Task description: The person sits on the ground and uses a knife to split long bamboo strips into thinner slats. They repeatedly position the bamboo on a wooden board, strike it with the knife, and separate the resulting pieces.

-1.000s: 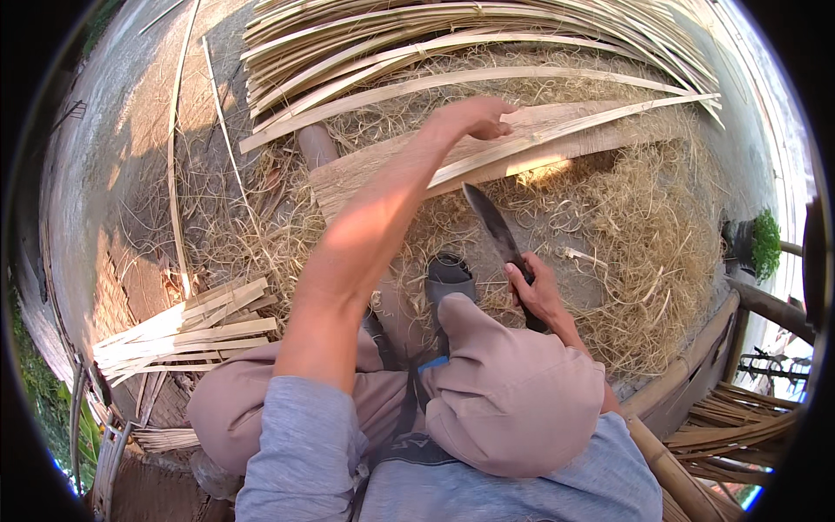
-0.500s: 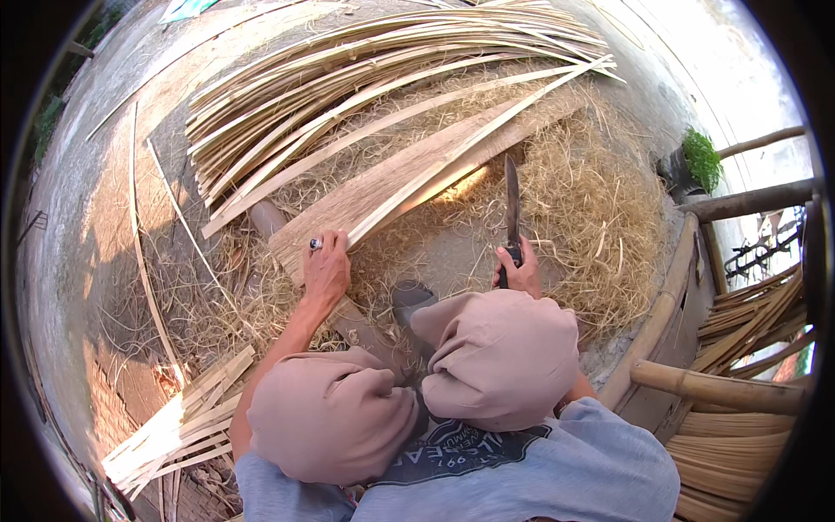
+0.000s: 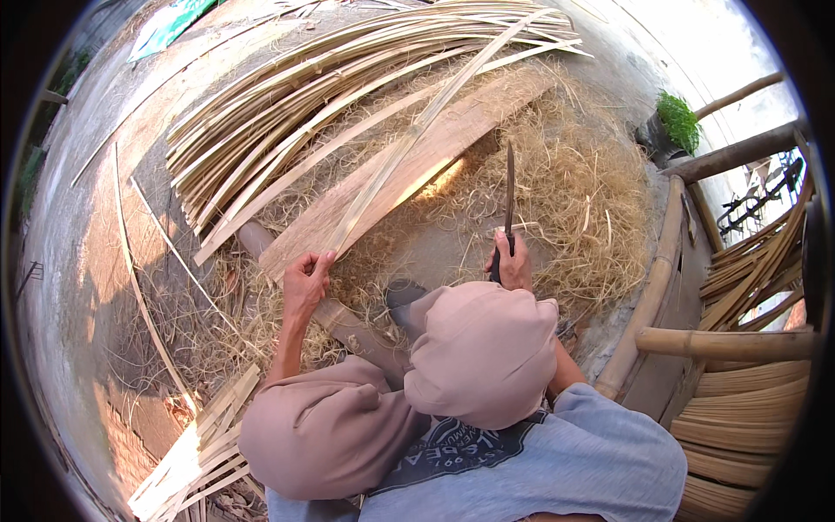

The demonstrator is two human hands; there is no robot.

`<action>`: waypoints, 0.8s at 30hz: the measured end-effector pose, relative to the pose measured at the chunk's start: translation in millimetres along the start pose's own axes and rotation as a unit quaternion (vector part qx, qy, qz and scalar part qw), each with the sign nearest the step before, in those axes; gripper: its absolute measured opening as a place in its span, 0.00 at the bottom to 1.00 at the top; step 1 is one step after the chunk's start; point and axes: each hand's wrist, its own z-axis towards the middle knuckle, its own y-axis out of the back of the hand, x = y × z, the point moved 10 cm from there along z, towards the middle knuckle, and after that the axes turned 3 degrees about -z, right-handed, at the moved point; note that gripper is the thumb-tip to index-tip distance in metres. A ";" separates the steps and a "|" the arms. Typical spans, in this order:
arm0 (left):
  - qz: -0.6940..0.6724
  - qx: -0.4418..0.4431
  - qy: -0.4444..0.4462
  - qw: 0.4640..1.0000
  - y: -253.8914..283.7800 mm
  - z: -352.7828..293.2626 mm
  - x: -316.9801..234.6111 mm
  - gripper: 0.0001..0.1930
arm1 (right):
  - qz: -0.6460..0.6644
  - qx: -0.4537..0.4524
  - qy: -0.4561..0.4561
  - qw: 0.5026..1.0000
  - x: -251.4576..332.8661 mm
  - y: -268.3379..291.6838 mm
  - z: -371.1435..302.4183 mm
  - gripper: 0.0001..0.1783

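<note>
Left hand [image 3: 304, 283] is pinching the near end of a pale strip [image 3: 417, 129] between thumb and fingers, close to the near end of the plank [image 3: 452, 130]. Change vs half a second ago: strip has swung left, far end now over the strip pile [image 3: 287, 109] instead of sticking out past the plank's far end. It now crosses the plank at a steeper angle. Right hand [image 3: 517, 265] is wrapped round the knife [image 3: 510, 191] by its handle, blade pointing away from the body, well apart from the strip; blade shows thinner than before, closer to edge-on. My read: the strip is being repositioned, single-handed, with no cutting under way at this instant. Can't tell whether the strip touches the plank along its length. Shavings [image 3: 574, 217] lie thick right of the plank.
</note>
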 end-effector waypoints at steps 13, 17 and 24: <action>0.230 0.049 0.106 0.966 2.4 -10.9 76.3 0.27 | -0.411 0.084 0.100 0.902 -15.8 -94.0 125.3 0.33; 0.058 0.087 0.230 0.968 2.7 -15.8 104.1 0.25 | -0.343 0.291 0.149 0.880 0.3 -166.5 7.0 0.36; -0.032 0.146 0.317 0.937 10.9 -40.3 94.9 0.24 | -0.303 0.182 0.099 0.930 -1.6 -122.5 38.4 0.32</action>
